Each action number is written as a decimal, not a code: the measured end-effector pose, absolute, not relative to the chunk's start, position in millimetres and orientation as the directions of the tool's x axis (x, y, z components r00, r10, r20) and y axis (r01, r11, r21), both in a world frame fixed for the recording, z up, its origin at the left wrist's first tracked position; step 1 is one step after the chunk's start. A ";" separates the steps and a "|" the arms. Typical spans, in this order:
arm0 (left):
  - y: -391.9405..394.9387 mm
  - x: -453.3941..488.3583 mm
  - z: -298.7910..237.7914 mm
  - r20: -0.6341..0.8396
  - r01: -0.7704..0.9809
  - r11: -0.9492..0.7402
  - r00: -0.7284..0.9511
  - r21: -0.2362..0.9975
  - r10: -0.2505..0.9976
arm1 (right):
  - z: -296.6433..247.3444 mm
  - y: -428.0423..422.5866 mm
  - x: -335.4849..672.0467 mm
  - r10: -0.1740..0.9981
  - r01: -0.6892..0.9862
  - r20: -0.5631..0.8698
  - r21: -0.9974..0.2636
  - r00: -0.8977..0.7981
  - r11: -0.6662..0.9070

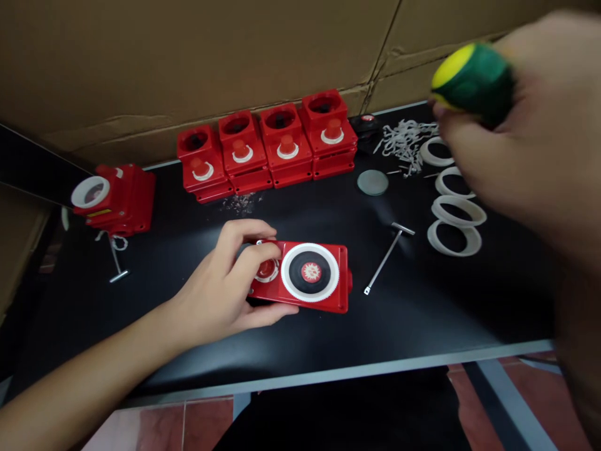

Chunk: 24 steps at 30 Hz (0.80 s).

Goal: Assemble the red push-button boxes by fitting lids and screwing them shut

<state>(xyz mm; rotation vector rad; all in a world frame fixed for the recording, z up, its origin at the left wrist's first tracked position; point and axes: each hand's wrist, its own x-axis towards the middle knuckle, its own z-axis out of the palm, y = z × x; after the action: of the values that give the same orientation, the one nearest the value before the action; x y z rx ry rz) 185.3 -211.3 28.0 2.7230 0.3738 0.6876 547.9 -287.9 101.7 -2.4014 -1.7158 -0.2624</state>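
Observation:
My left hand (235,275) is closed around the left end of a red plastic box (340,294), which lies on the black table. A white ring (285,275) with a notched edge circles a black disc (300,263) on the box's face. Beside my fingers, a red knob (267,269) sits in a smaller white collar. Raised at the upper right, my right hand (544,125) is blurred and wrapped round a screwdriver (488,78); only its green handle with a yellow end shows. A small T-shaped metal piece (387,260) lies right of the box.
Several similar red boxes (291,153) stand along the back, near cardboard (188,56). Another red box (131,200) is at the left, with a T-piece (117,266) below. White rings (457,213), a round glass disc (372,182) and a white pile of small parts (406,141) lie rightward.

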 end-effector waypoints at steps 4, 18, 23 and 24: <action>-207.9 188.6 35.5 0.330 0.141 -0.925 0.906 0.353 0.265 | 98.7 -277.0 551.0 0.885 0.881 0.077 0.088 0.459 -0.465; -208.5 187.8 31.2 0.353 0.132 -0.904 0.890 0.408 0.289 | 60.3 -266.8 575.9 0.975 0.965 0.026 0.140 0.221 -0.222; -208.6 186.1 26.4 0.419 0.063 -0.886 0.864 0.460 0.278 | 63.1 -268.2 572.0 0.975 0.969 0.050 0.116 0.215 -0.220; -208.8 185.7 26.4 0.416 0.057 -0.893 0.870 0.446 0.263 | 64.4 -268.4 571.4 0.976 0.970 0.056 0.112 0.210 -0.215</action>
<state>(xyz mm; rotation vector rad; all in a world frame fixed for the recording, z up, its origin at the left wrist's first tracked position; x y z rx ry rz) 185.7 -208.8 26.4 2.6151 0.2349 0.6658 571.4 -268.4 64.4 -2.4841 -1.9993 -0.1825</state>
